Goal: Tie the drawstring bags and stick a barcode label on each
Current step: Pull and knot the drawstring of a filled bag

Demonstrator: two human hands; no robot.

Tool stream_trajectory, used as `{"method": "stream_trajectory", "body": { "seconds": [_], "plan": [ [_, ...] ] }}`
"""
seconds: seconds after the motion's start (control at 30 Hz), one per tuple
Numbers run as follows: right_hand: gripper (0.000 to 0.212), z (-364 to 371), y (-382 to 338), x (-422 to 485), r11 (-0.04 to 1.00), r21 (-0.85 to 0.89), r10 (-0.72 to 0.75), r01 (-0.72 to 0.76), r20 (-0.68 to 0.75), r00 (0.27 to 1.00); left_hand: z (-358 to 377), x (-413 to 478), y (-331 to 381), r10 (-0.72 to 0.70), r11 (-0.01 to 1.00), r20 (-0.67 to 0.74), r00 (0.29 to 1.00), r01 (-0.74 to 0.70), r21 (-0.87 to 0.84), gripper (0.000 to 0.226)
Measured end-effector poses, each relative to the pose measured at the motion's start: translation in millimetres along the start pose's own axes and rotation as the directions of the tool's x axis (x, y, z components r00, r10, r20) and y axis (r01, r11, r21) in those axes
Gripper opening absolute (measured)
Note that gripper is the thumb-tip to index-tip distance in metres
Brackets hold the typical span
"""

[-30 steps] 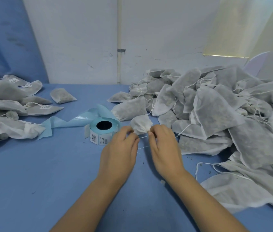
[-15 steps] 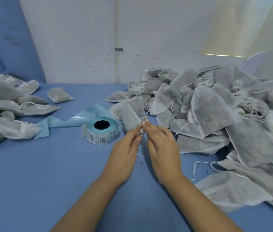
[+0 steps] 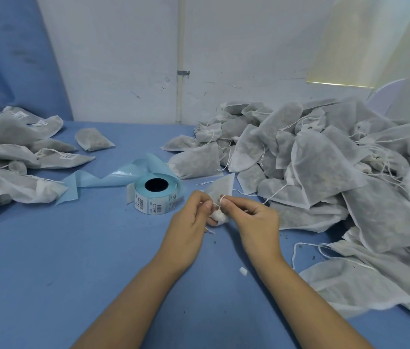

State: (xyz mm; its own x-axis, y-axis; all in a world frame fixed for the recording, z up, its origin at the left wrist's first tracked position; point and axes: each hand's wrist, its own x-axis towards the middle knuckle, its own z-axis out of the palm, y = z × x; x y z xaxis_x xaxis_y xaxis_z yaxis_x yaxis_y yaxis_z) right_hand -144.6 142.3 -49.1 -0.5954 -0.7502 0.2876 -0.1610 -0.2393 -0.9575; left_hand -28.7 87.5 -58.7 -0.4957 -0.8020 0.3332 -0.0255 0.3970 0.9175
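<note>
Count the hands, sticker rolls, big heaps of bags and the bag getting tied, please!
2 hands: left hand and right hand.
1 label roll.
1 bag being tied.
2 heaps of bags: left heap and right heap.
Total: 6.

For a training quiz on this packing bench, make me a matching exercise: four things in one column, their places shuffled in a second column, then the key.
Things:
1. label roll
2. bag being tied
3. labelled bags
4. largest bag heap

Places:
A. right side of the table
B. left edge of the table
C. between the left hand and the right hand, its string pinched
D. standing on end, just left of the hands

Pairs: 1-D, 2-C, 3-B, 4-A.
</note>
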Motion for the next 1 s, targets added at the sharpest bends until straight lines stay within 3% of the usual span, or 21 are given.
{"method": "stream_trajectory", "body": {
  "seconds": [0.17,0.33,0.37,0.43,0.5,0.63,0.8,1.0],
  "plan": [
    [0.021,1,2,-1,0.994,-0.095,-0.04,0.047,0.068,0.997,-1,0,-1,-0.009,0.999,-0.11,0.994,0.013,0.034,0.017],
    [0.019,4,3,-4,0.936,-0.322,-0.122,0.145,0.092,0.988,-1,-3,5,0.262,0.905,-0.227,0.938,-0.158,0.394,0.012],
    [0.019,4,3,-5,0.929,-0.337,-0.135,0.155,0.082,0.987,1,-4,5,0.29,0.9,-0.237,0.927,-0.18,0.398,0.01],
    [0.018,6,3,-7,0.922,-0.343,-0.163,0.177,0.069,0.984,5,-7,6,0.217,0.963,-0.248,0.944,-0.166,0.212,0.01],
    [0.018,9,4,-10,0.946,-0.282,-0.146,0.158,0.063,0.987,8,-8,9,0.063,0.997,-0.226,0.972,-0.071,-0.028,0.013],
    [0.016,12,1,-10,0.996,-0.075,-0.035,0.04,0.067,0.997,10,-7,10,-0.013,0.984,-0.204,0.979,-0.023,-0.174,0.017],
    [0.021,8,-2,-7,0.985,0.097,0.13,-0.143,0.126,0.983,8,-5,9,0.046,0.998,-0.192,0.98,-0.055,-0.042,0.014],
    [0.008,4,-9,-3,0.827,0.408,0.269,-0.386,0.316,0.91,7,-7,8,0.062,0.997,-0.115,0.991,-0.066,-0.031,0.014]
  ]
}}
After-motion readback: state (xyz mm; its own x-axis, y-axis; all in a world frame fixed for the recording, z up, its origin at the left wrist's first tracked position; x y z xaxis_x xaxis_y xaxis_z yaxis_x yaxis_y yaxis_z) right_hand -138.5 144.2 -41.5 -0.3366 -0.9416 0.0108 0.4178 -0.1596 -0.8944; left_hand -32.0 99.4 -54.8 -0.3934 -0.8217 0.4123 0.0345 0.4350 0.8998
